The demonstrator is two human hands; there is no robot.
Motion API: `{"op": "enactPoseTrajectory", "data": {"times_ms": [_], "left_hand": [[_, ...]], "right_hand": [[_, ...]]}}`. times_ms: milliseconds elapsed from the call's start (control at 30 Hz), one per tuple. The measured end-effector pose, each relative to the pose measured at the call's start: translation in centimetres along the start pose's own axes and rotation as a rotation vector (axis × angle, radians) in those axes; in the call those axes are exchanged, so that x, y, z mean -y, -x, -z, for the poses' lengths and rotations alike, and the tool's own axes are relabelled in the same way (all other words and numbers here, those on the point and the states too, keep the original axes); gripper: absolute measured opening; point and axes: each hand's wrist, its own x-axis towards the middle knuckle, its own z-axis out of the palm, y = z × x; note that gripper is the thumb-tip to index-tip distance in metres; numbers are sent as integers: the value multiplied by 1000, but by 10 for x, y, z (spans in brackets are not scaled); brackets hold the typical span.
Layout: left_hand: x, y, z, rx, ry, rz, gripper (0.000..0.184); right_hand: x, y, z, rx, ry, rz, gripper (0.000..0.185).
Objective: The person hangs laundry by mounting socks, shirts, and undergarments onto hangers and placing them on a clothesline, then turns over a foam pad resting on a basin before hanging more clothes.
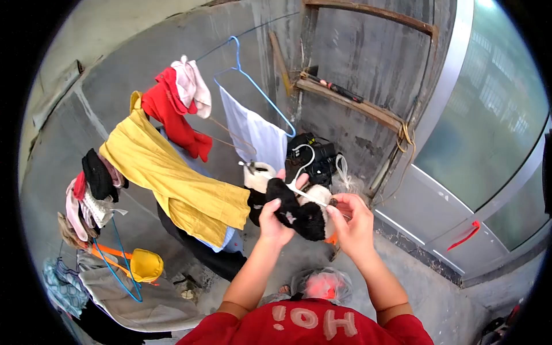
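In front of my chest is a black furry item (pixel 307 221) with a small white patch; its exact kind is unclear. My left hand (pixel 275 225) is closed around its left side, thumb on the near face. A white hanger (pixel 306 194) lies across the item, its hook pointing up. At the hanger's right end, the thumb and fingers of my right hand (pixel 353 224) pinch together beside a cream fluffy part (pixel 316 197). Just behind my left hand hangs another cream and black fluffy piece (pixel 260 177).
Left of my hands hang yellow trousers (pixel 172 172), red clothing (pixel 175 109) and several small garments. A blue hanger (pixel 253 83) carries a white cloth (pixel 253 126). Behind stand a wooden ladder (pixel 351 103) and black bags (pixel 316 161). A metal-framed door (pixel 460 172) is at right.
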Motion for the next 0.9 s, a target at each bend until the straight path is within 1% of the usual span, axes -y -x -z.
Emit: {"op": "enactPoseTrajectory", "data": {"times_ms": [67, 100, 167, 200, 233, 300, 333, 367, 400, 433, 500, 533, 567, 633, 667, 733, 767, 833, 900], "left_hand": [[6, -4, -6, -62, -13, -11, 70], [11, -4, -5, -89, -22, -23, 69], [20, -3, -3, -101, 12, -31, 64], [24, -3, -3, -110, 42, -28, 65], [28, -3, -4, -120, 73, -23, 65], [34, -5, -11, -93, 103, 27, 65], [38, -7, -14, -55, 83, 53, 66], [41, -10, -17, -16, 61, 79, 66], [40, -13, -23, 65, 41, 123, 67], [38, -16, -21, 98, -30, 170, 65], [36, -26, -23, 163, -203, 262, 66], [33, -31, -16, 196, -320, 327, 64], [28, -36, -12, 179, -467, 406, 64], [26, -43, -9, 78, -695, 413, 58], [26, -46, -4, 90, -694, 418, 58], [31, -53, 16, -102, -819, 233, 50], [35, -58, 31, -101, -801, 99, 43], [27, -67, 38, -150, -1117, -144, 42], [15, -72, 39, -165, -1123, -199, 40]], "right_hand": [[3, -6, 4, 51, 132, 27, 26], [2, -10, 6, 51, 130, 38, 26], [-1, -12, 12, 117, 97, 28, 30], [-3, -13, 15, 110, 48, -21, 33], [-6, -13, 18, 106, 50, -15, 33], [-13, -12, 26, 44, -9, -71, 30], [-7, -13, 35, 4, 25, -23, 28], [1, -16, 47, -27, 94, -25, 27], [6, -19, 59, -49, 139, 27, 26], [11, -21, 70, -70, 186, 77, 25], [21, -29, 89, -84, 299, 61, 24], [22, -36, 95, -119, 407, 202, 24], [23, -42, 99, -107, 402, 169, 25], [28, -59, 96, -168, 540, 407, 25], [27, -67, 92, -164, 583, 452, 25], [23, -82, 79, -142, 655, 501, 25], [14, -92, 71, -178, 623, 588, 26], [6, -116, 53, -227, 602, 699, 28], [-2, -142, 32, -260, 603, 747, 30]]}}
